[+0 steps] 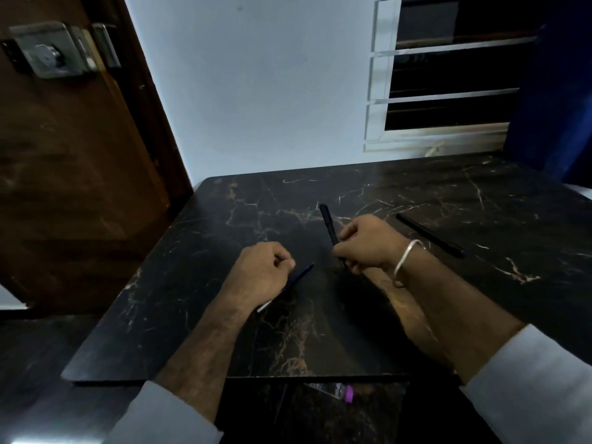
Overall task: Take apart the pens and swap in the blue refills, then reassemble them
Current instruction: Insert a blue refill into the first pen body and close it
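Dark marble-patterned counter (416, 299) fills the lower half of the view, set against a pale wall, with a brown wooden door (64, 187) at the left and a barred window (448, 75) at the upper right.

We hold both forearms over the counter, white sleeves pushed back. Our right hand (368, 243) carries a silver bangle (408, 257) at the wrist. Its grip is closed around a black pen body (330, 227), pinched between thumb and fingers near the lower end. The body stands tilted, its upper end pointing away from us and slightly left, its lower end close to the counter.

Our left hand (261, 272) is curled into a loose fist with the knuckles up. A thin blue refill (299, 275) lies slanted under this hand, its dark end showing past the fingers toward the right and its silver tip (264, 306) showing below the wrist. We cannot tell whether the left grip actually clamps the refill or only rests over it.

A second black pen (431, 235) lies flat on the counter, well apart to the right of our right hand, slanted from upper left to lower right.

Below the near counter edge, a small clear item with a purple end (347, 392) is partly visible; it is too blurred to identify.
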